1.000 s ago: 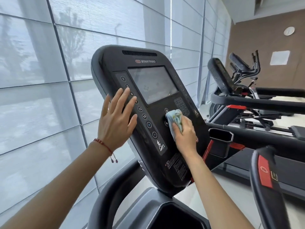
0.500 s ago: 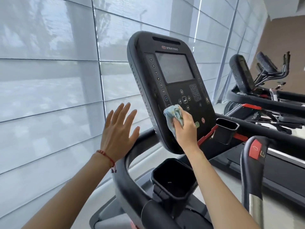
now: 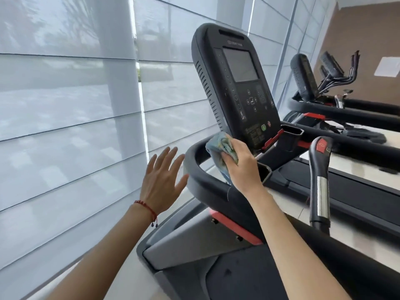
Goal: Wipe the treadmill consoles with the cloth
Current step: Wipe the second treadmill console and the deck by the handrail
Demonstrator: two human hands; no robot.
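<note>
The nearest treadmill's black console (image 3: 236, 83) stands upright ahead of me, its dark screen and buttons facing right. My right hand (image 3: 243, 165) grips a crumpled blue-green cloth (image 3: 218, 148) just below the console's lower edge, over the curved black handrail (image 3: 201, 182). My left hand (image 3: 163, 180) hovers with fingers spread, left of the handrail and touching nothing. A second treadmill console (image 3: 303, 76) stands further back on the right.
A window wall with white blinds (image 3: 75, 126) runs along the left. A cup holder (image 3: 292, 132) sits right of the console. A black upright handle with a red button (image 3: 321, 180) rises at the right. More gym machines (image 3: 337, 70) stand at the far right.
My left hand came off the console's left side and now hangs in the air. My right hand slid the cloth down from the console's buttons to below its lower edge. The console looks farther away.
</note>
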